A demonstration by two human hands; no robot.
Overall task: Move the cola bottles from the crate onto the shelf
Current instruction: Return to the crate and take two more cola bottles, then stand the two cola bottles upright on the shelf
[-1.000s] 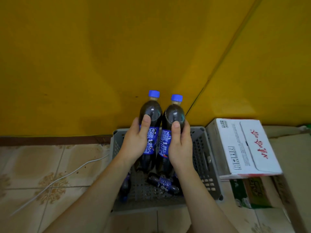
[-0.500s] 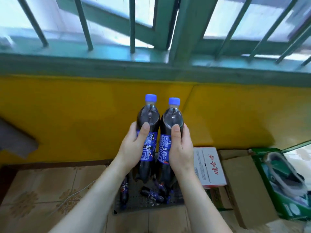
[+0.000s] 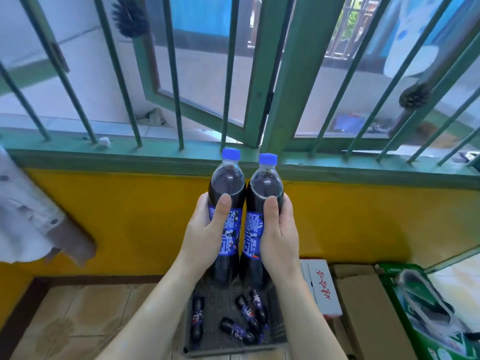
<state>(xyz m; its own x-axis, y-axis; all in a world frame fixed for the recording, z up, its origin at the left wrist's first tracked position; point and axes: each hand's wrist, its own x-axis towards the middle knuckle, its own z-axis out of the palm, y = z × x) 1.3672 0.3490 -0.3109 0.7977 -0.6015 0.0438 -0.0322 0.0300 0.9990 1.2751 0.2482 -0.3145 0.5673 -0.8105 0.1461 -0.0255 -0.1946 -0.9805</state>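
My left hand grips one upright cola bottle with a blue cap and blue label. My right hand grips a second cola bottle right beside it, the two touching side by side. Both are held in the air in front of the yellow wall, well above the grey crate on the floor. Several more cola bottles lie on their sides in the crate. No shelf is in view.
A green barred window with its sill runs across above the yellow wall. A white carton, brown cardboard boxes and a green box stand right of the crate. Cloth hangs at the left.
Both hands have lifted the two bottles higher above the crate, and my view has tilted up, bringing the barred window fully into sight.
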